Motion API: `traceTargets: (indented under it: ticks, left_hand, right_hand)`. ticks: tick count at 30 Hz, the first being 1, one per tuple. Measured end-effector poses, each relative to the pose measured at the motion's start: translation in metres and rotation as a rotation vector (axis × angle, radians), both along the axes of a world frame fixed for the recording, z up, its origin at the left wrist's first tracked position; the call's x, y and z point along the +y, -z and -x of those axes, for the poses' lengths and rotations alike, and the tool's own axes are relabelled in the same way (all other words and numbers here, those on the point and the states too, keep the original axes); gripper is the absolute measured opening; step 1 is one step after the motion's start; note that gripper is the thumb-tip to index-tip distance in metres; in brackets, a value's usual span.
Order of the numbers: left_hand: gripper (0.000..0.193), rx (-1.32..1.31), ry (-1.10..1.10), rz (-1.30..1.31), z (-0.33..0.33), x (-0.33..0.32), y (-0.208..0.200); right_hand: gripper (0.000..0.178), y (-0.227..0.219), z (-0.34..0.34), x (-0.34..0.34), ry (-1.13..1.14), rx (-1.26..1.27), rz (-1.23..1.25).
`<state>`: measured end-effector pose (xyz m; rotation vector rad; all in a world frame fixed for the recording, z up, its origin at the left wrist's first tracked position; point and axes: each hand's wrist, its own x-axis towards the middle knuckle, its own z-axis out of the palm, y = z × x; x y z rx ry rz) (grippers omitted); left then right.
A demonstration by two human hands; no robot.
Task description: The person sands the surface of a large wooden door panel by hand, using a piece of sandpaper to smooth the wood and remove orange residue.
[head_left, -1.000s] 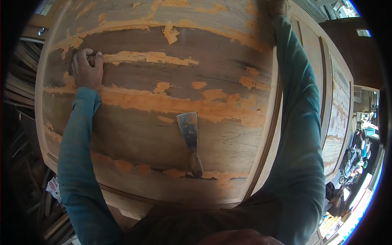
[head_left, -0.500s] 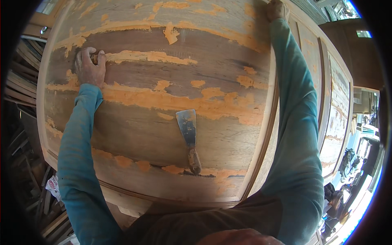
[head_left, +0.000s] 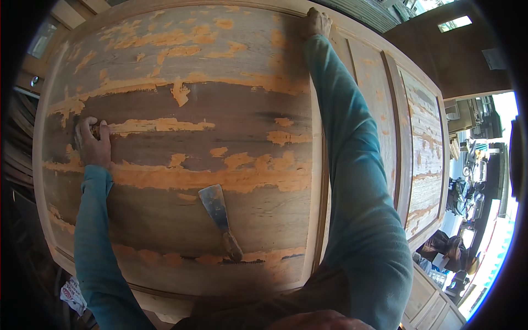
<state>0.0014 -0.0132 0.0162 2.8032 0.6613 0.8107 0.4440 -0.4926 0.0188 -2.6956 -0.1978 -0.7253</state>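
Note:
A large wooden panel (head_left: 165, 220) lies under my arms, streaked with orange filler (head_left: 220, 177). My left hand (head_left: 94, 144) rests near the panel's left side, fingers and thumb curled around a small brownish lump that I cannot make out. It is at the left end of a short filler strip (head_left: 159, 126). At the far right corner of this panel, my right hand (head_left: 318, 23) is closed in a fist on the raised frame. What it holds, if anything, is hidden. Between my arms a putty knife (head_left: 220, 220) lies flat, its blade smeared with filler and its handle toward me.
A raised frame strip (head_left: 318, 181) borders the panel on the right. Beyond it are narrower panels (head_left: 423, 165), also patched with filler. Stacked wood strips (head_left: 19, 143) stand at the left. A white printed bag (head_left: 71, 294) sits at the lower left, and clutter (head_left: 467, 187) at the right.
The whole view has shifted, so the panel, knife and arms appear lower and further left. Both hands stay at about the same spots on the panel. The putty knife lies where it was.

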Motion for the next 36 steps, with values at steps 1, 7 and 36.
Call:
traceTargets:
  ticks: [1, 7, 36]
  left_hand:
    - [0.027, 0.005, -0.010, 0.007, 0.003, -0.002, 0.000]
    - [0.029, 0.016, -0.050, 0.005, 0.003, -0.013, -0.008]
    - [0.032, 0.090, -0.145, 0.080, 0.004, -0.029, -0.023]
  right_hand:
    - [0.023, -0.002, 0.000, -0.002, -0.005, 0.010, 0.016]
    - [0.015, 0.000, 0.148, -0.026, -0.076, 0.062, 0.008]
    - [0.030, -0.066, 0.622, -0.108, -0.076, 0.316, -0.185]
